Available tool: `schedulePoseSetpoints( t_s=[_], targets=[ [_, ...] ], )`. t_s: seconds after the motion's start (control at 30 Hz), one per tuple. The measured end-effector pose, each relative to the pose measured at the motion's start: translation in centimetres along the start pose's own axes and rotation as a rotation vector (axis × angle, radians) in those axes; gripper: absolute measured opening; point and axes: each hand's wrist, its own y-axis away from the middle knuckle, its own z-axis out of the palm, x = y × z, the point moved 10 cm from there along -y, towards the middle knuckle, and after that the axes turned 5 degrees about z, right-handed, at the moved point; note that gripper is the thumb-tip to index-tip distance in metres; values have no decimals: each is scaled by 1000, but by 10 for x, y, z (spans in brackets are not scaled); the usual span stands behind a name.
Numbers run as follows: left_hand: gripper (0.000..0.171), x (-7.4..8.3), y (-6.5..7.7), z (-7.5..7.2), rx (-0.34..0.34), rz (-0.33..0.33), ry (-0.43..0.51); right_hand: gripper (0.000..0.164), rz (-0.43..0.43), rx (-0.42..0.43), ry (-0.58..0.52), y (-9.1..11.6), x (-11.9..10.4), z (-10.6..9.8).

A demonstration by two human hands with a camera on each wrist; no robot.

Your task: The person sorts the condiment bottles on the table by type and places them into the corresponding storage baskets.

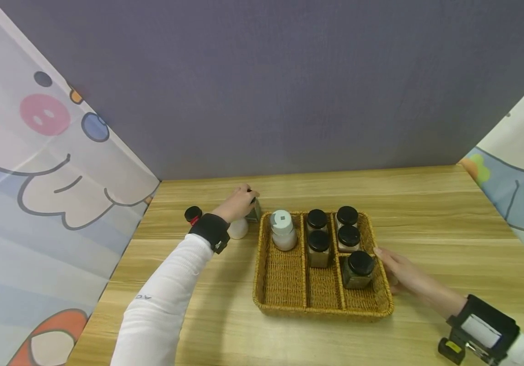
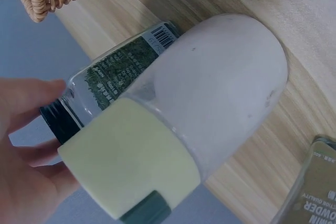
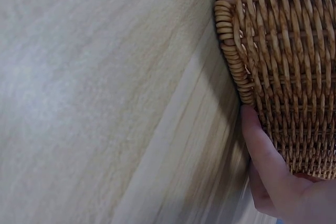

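Observation:
My left hand (image 1: 239, 204) is at the back left of the table, left of the divided wicker basket (image 1: 282, 308). Its thumb and fingers pinch the black lid of a clear spice jar (image 2: 118, 72) with green dried herbs inside. Close in front of that jar, a white-bodied shaker bottle (image 2: 226, 72) with a pale cap covers part of it in the left wrist view. My right hand (image 1: 403, 274) rests against the basket's right outer wall, one fairly straight finger (image 3: 265, 148) touching the weave.
Inside the basket, a white-capped bottle (image 1: 283, 231) stands in the left compartment. Several black-lidded jars, one a dark jar (image 1: 358, 270), fill parts of the others. Left of my left wrist is another black-lidded jar (image 1: 193, 214). A grey wall (image 1: 289, 91) rises behind the table.

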Motion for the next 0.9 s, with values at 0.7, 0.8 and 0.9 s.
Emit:
schedulePoseSetpoints(
  t_s=[0.7, 0.8, 0.9],
  targets=[
    [30, 0, -6, -1, 15, 13, -32, 73, -8, -3, -8, -1, -1, 0],
    [29, 1, -5, -3, 27, 19, -19, 73, -9, -3, -6, 0, -1, 0],
    [29, 2, -3, -5, 38, 21, -2, 73, -11, -3, -4, 0, -1, 1]
  ],
)
